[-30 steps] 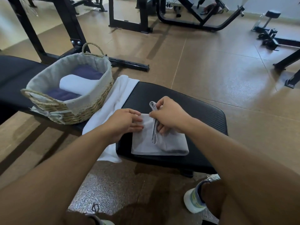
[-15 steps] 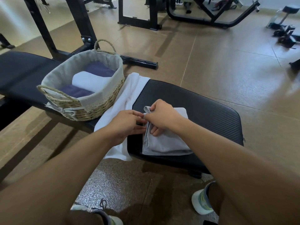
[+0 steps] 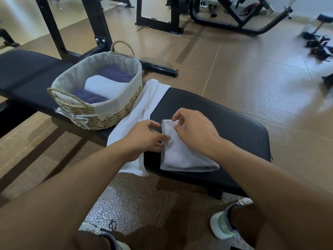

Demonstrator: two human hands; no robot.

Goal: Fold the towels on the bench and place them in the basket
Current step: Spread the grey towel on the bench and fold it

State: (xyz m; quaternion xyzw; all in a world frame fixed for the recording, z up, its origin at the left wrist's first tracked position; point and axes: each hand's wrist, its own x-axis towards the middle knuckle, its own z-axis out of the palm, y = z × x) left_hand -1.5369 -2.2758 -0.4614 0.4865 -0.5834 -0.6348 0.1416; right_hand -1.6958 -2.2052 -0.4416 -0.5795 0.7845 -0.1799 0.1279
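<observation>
A folded grey towel point(image 3: 182, 157) lies on the black bench pad point(image 3: 227, 127), near its front edge. My left hand point(image 3: 144, 139) rests beside it, straight fingers touching its left edge. My right hand point(image 3: 196, 130) is over the towel's far left corner, thumb and curled fingers pinching that edge. A white towel point(image 3: 144, 107) is draped unfolded across the bench between the grey towel and the basket. The wicker basket point(image 3: 111, 114) with a cloth lining stands on the bench to the left. It holds a rolled white towel point(image 3: 106, 86) and dark purple towels point(image 3: 115, 73).
Black frames of gym machines point(image 3: 75, 27) stand behind the bench, with more equipment point(image 3: 239, 18) across the brown tiled floor. My two shoes point(image 3: 221, 224) are on the floor below the bench's front edge.
The right hand has laid the raised grey fold over to the left, so the towel now lies flat and narrower. The left hand stayed at its left edge. The view tilted and shifted slightly.
</observation>
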